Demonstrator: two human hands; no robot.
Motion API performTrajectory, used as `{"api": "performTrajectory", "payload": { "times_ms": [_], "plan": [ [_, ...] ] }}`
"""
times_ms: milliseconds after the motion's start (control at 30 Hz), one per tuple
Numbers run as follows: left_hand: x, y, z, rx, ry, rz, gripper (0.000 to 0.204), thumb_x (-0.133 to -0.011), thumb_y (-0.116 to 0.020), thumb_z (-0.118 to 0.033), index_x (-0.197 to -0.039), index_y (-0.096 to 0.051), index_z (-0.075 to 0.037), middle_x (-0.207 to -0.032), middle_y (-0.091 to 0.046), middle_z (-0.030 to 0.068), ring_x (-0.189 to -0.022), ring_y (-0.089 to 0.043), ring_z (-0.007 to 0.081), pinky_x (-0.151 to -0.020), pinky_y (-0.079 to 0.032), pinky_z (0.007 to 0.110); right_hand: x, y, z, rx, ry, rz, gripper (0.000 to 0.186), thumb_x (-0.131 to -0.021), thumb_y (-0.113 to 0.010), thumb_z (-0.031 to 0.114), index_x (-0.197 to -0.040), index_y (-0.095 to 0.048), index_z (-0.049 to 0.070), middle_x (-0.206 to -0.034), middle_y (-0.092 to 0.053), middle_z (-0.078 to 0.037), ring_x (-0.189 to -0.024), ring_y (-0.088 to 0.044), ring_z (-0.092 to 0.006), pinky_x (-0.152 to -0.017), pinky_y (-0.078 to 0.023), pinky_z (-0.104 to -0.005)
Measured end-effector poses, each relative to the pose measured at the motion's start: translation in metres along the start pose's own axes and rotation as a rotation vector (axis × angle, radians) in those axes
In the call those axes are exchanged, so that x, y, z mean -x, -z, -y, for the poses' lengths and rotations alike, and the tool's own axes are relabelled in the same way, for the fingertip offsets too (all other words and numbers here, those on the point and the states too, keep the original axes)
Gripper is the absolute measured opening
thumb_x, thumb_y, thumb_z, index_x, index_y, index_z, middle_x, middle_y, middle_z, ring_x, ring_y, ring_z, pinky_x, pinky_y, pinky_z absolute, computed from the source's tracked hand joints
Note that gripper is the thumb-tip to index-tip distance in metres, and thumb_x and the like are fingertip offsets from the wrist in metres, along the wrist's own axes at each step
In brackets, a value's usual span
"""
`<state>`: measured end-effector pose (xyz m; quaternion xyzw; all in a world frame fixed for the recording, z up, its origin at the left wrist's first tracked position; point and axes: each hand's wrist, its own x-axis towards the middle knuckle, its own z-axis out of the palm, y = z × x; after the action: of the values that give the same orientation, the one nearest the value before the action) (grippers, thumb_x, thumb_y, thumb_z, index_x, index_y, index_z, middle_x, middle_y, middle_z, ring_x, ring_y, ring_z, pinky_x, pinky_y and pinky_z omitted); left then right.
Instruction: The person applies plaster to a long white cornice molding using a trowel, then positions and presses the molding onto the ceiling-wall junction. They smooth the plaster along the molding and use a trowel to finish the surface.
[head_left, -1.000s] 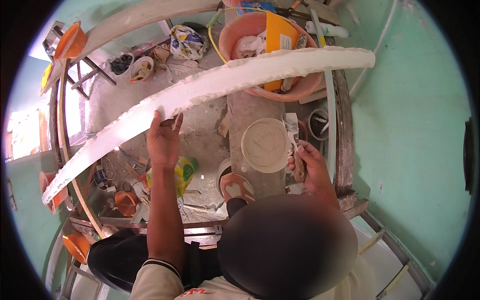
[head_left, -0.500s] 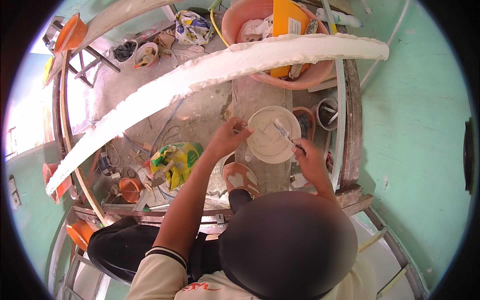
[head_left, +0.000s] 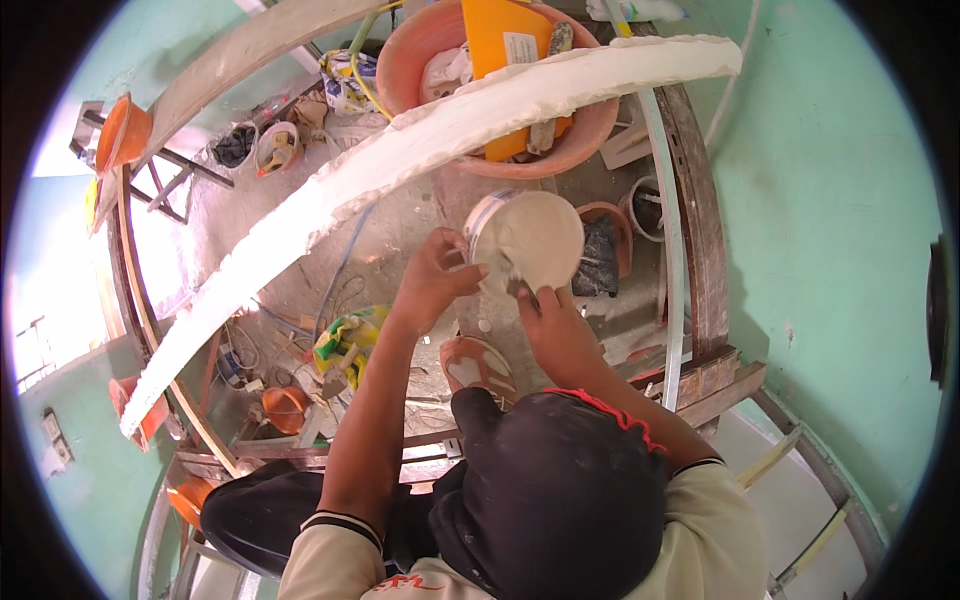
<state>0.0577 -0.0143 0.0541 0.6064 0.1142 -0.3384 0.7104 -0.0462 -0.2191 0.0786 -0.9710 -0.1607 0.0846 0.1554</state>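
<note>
A white bucket [head_left: 535, 235] of pale, creamy material sits on the dusty board below me, its striped side showing. My left hand [head_left: 435, 275] is closed at its left rim, gripping it. Inside the bucket, my right hand [head_left: 545, 320] holds a putty knife [head_left: 517, 286] by the handle, its blade partly hidden in the material. Above both hands, a long curved white strip [head_left: 390, 160] with rough plastered edges spans from lower left to upper right. A dark bundle [head_left: 596, 262] lies right of the bucket, and a sandalled foot [head_left: 468, 365] is below it.
A pink tub [head_left: 405, 70] holds cloth, tools and an orange board. Wooden rails [head_left: 708, 280] frame both sides beside green walls [head_left: 830, 240]. Orange bowls [head_left: 125, 135], a yellow-green bag [head_left: 350, 340], cables and debris lie around the left and floor.
My left hand has let go of the white strip and moved down-right to the bucket. My right hand has moved left, bringing the knife into the bucket.
</note>
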Motion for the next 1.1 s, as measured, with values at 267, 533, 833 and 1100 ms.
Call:
{"api": "performTrajectory", "payload": {
  "times_ms": [267,533,833,1100],
  "plan": [
    [0.003,0.001,0.007,-0.357,-0.481,-0.021,0.050,-0.080,-0.086,-0.004,-0.117,-0.053,-0.005,-0.120,-0.060,0.0073,-0.115,-0.059,0.0190,-0.104,-0.047,0.037,-0.018,0.023,-0.027,-0.167,-0.123,-0.164,0.038,-0.091,-0.058,0.003,-0.127,-0.058,-0.007,-0.104,-0.054,-0.019,-0.098,-0.058,-0.0362,-0.078,-0.052,-0.0456],
    [0.011,-0.009,0.007,-0.364,-0.439,-0.003,0.050,-0.078,-0.087,-0.001,-0.114,-0.053,-0.006,-0.121,-0.060,0.0061,-0.120,-0.056,0.0176,-0.102,-0.049,0.034,-0.007,0.023,-0.037,-0.274,-0.030,-0.327,0.045,-0.092,-0.057,0.002,-0.136,-0.053,-0.006,-0.103,-0.054,-0.019,-0.094,-0.056,-0.0360,-0.077,-0.049,-0.0437],
    [0.012,-0.031,0.010,-0.269,-0.368,-0.059,0.050,-0.080,-0.085,-0.001,-0.118,-0.055,-0.011,-0.141,-0.054,0.0090,-0.130,-0.054,0.0219,-0.094,-0.058,0.038,0.008,-0.006,-0.092,-0.367,-0.278,-0.294,0.043,-0.089,-0.060,0.001,-0.131,-0.056,-0.006,-0.099,-0.058,-0.022,-0.093,-0.061,-0.0380,-0.078,-0.051,-0.0469],
    [0.007,-0.066,0.007,-0.520,-0.617,-0.028,0.048,-0.070,-0.084,0.001,-0.112,-0.064,-0.008,-0.135,-0.056,0.0158,-0.130,-0.052,0.0366,-0.103,-0.049,0.044,0.021,-0.006,-0.042,-1.631,-0.845,0.165,0.029,-0.104,-0.055,0.015,-0.131,-0.060,0.006,-0.089,-0.063,-0.007,-0.075,-0.062,-0.0142,-0.059,-0.052,-0.0283]
  ]
}}
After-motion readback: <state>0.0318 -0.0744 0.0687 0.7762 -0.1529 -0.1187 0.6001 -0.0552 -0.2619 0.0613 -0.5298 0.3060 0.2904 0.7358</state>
